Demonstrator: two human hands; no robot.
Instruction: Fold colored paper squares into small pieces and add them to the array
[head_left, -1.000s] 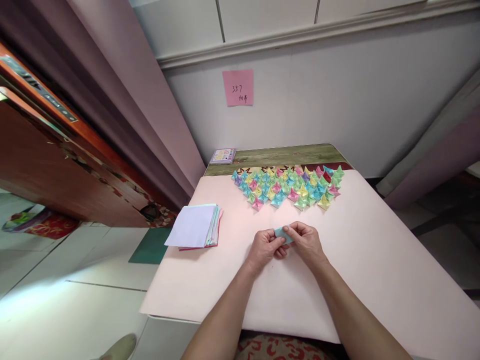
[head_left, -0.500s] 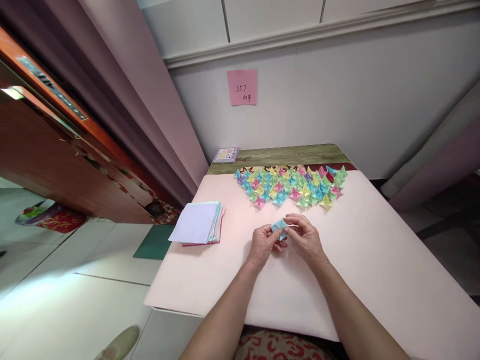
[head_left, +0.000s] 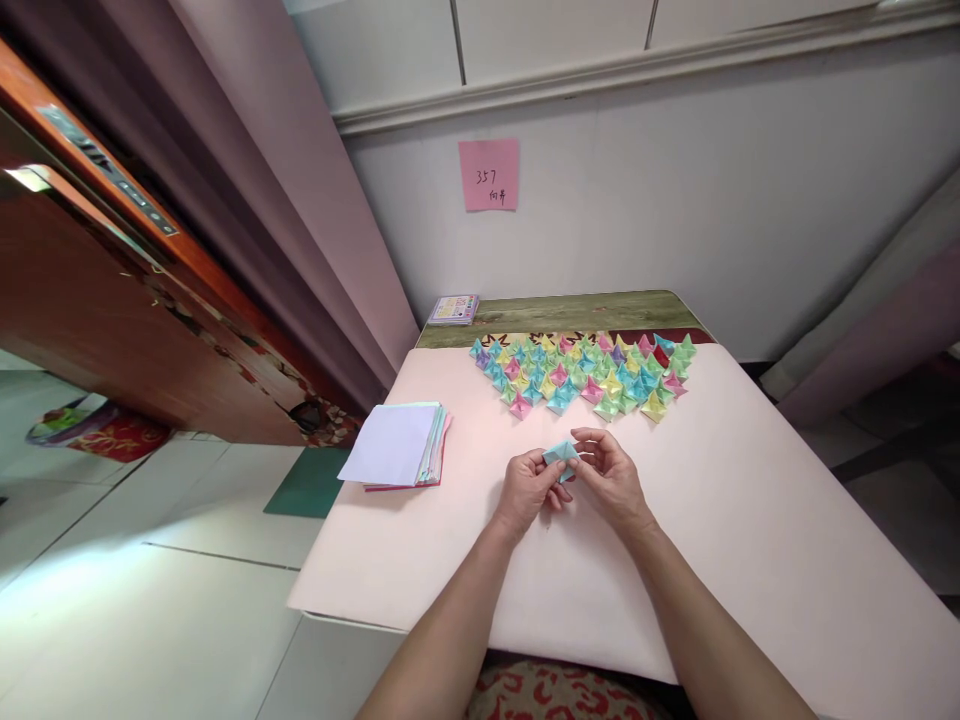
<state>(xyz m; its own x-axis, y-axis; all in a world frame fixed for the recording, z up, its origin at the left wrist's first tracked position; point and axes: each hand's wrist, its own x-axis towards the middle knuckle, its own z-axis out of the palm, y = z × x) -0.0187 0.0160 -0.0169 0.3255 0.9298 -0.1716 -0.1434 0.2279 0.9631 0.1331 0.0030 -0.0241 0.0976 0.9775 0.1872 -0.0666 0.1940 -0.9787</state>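
Note:
A small light-blue folded paper (head_left: 561, 453) is held above the pink tabletop between my two hands. My left hand (head_left: 527, 492) pinches its left side, with the thumb on top and fingers beneath. On its right edge, the thumb of my right hand (head_left: 611, 478) presses down, while the fingers curl behind. The undersides of the paper and some fingertips are hidden. Just beyond my hands, many folded paper pieces (head_left: 577, 375) in green, blue, pink and yellow stand in rows across the table.
A stack of square coloured paper (head_left: 394, 445), lilac on top, lies at the table's left edge. A small stack of printed cards (head_left: 454, 309) sits at the far left corner. A pink note (head_left: 489, 175) hangs on the wall. A wooden door (head_left: 150, 320) stands to the left.
Both hands stay almost in place, pinching the light-blue paper. The right fingers have shifted slightly at its edge. The whole view has moved a little.

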